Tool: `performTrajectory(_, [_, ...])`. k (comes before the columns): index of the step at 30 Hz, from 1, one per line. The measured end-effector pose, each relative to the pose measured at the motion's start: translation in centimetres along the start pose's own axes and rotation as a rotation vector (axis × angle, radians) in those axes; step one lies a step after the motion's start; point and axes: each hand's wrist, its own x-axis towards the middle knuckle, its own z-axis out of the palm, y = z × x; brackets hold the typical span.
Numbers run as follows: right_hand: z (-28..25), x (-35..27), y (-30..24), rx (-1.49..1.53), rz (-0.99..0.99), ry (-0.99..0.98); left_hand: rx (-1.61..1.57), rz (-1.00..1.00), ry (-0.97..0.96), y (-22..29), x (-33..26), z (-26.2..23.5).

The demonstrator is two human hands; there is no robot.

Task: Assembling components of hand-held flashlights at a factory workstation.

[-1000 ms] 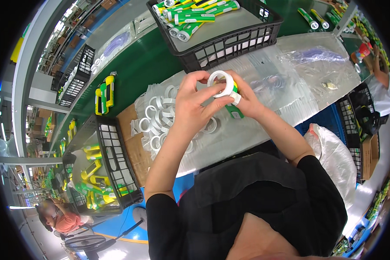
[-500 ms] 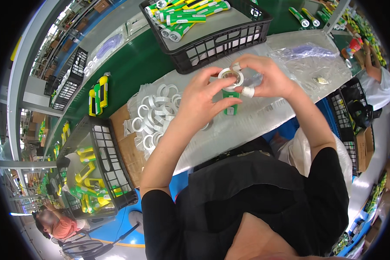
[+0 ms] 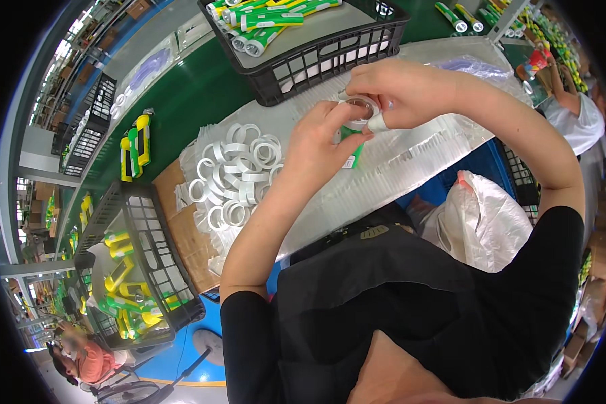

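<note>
Above the covered bench, both my hands are closed around the head end of a green flashlight (image 3: 352, 156). A white ring (image 3: 374, 106) sits at its top end, which faces up toward me. My left hand (image 3: 323, 138) grips the side, its index finger and thumb at the ring and the green body. My right hand (image 3: 411, 94) pinches the ring from the right, with white tape on its fingertips. Fingers partly hide the ring and the flashlight's body. To the left of my left hand lies a pile of loose white rings (image 3: 241, 176).
A black crate (image 3: 330, 65) of green and yellow flashlights stands beyond my hands. Another crate (image 3: 158, 236) with yellow-green lamps is at lower left. Clear plastic bags (image 3: 475, 65) lie on the right; a white sack (image 3: 481, 219) is below. Co-workers (image 3: 572, 124) sit at both sides.
My right elbow has swung up and outward, and the right hand has turned over the ring. The flashlight stays between both hands. The whole view has shifted slightly.
</note>
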Motion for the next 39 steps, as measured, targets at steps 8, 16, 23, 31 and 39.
performTrajectory(8, [0.3, 0.7, -2.4, -0.177, 0.574, -0.024, 0.004, -0.042, 0.048, -0.7, 0.4, 0.2])
performTrajectory(16, [-0.4, -0.5, 0.0, -0.003, 0.089, -0.062, 0.057, 0.029, 0.051, -0.5, -0.1, 0.4])
performTrajectory(23, [0.5, -0.5, -0.5, 0.047, 0.134, -0.074, 0.123, 0.054, 0.07, 0.0, 0.0, 0.8])
performTrajectory(31, [2.7, -0.8, 1.9, 0.044, -0.124, 0.324, 0.057, 0.017, 0.087, -0.8, 0.2, 0.9])
performTrajectory(39, [2.7, -0.3, -0.5, -0.139, 0.41, 0.226, 0.091, 0.011, 0.106, -1.1, -0.1, 1.2])
